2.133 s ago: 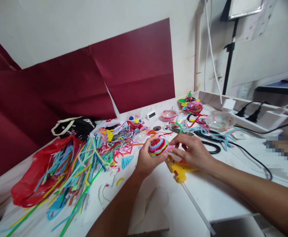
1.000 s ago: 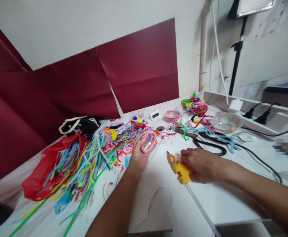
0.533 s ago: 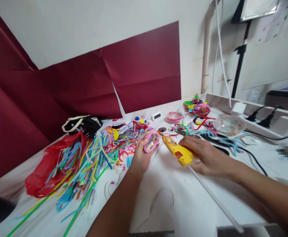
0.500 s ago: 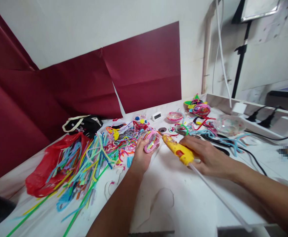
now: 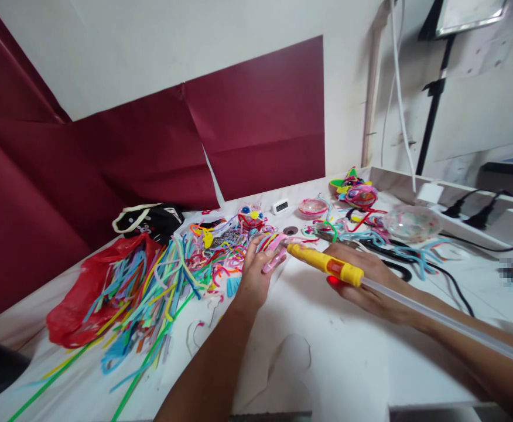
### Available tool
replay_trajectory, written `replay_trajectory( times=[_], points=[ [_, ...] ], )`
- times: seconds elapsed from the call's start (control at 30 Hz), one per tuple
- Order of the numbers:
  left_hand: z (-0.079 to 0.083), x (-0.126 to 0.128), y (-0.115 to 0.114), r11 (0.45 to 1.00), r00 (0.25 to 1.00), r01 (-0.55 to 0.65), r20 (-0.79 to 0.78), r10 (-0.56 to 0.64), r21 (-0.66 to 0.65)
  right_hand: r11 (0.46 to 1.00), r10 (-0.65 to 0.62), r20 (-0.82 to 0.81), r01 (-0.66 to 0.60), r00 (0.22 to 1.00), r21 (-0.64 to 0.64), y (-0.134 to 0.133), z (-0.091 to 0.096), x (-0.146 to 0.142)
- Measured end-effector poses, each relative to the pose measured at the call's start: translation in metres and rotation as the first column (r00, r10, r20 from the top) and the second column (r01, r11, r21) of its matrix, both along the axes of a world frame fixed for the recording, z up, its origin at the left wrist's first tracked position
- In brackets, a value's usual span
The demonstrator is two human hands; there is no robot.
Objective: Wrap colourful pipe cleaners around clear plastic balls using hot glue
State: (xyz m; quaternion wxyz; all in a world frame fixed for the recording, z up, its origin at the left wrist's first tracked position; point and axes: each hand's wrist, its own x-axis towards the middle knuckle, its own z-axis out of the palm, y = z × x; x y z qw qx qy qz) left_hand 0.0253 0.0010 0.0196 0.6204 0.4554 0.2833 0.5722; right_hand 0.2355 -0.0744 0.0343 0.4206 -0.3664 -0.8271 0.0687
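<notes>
On the dark display of a small white plastic digital timer (image 5: pixel 280 206), set at the back of the white marble-patterned bench (image 5: pixel 344 363), digits are shown too small to be read with certainty; on a black fabric bag with cream handles (image 5: pixel 162 225), a pale face-like print is borne. A hollow, transparent plastic shell wrapped in pink and multicoloured fuzzy stripes (image 5: pixel 270 241) is held above the bench by the left hand (image 5: pixel 255 275), whose grip is closed about its side, with the fingers curled behind it and the thumb laid on the near side. A yellow plastic glue gun with an orange-red panel (image 5: pixel 313 258) is held by the right hand (image 5: pixel 373 264), whose grip is wrapped around the handle, largely hidden behind the body. The gun's nozzle is pointed at the shell's rim (whether contact is made cannot be told), and a red glow is seen on the fingers below the body. From its rear a long translucent glue stick (image 5: pixel 436 316) is extended across the right forearm. To the left, multicoloured fuzzy pipe cleaners (image 5: pixel 160 287) are spilled from a crumpled red plastic bag (image 5: pixel 74 310). Behind the right hand, large black-handled metal scissors (image 5: pixel 401 269) are laid; farther back, a clear bowl-shaped shell with a pink rim (image 5: pixel 313 208) is set near the timer.
</notes>
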Motion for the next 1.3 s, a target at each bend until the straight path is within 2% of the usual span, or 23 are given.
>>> replay_trajectory(
  times=[0.37,0.9,1.3],
  points=[
    [0.0018,0.0016,-0.0017,1.0,0.999,0.029,0.04,-0.03,0.006,0.999,0.011,0.026,-0.012,1.0,0.04,-0.0027,0.0021,-0.0008],
    [-0.0001,0.0014,-0.001,0.998,1.0,0.026,0.012,-0.026,0.052,0.998,-0.031,0.071,0.035,0.997,-0.048,-0.0074,0.0056,0.0019],
    [0.0003,0.0019,-0.0029,0.997,1.0,0.017,-0.004,-0.016,0.076,0.998,-0.068,0.096,0.068,0.993,0.008,-0.0069,0.0072,0.0022]
  ],
)
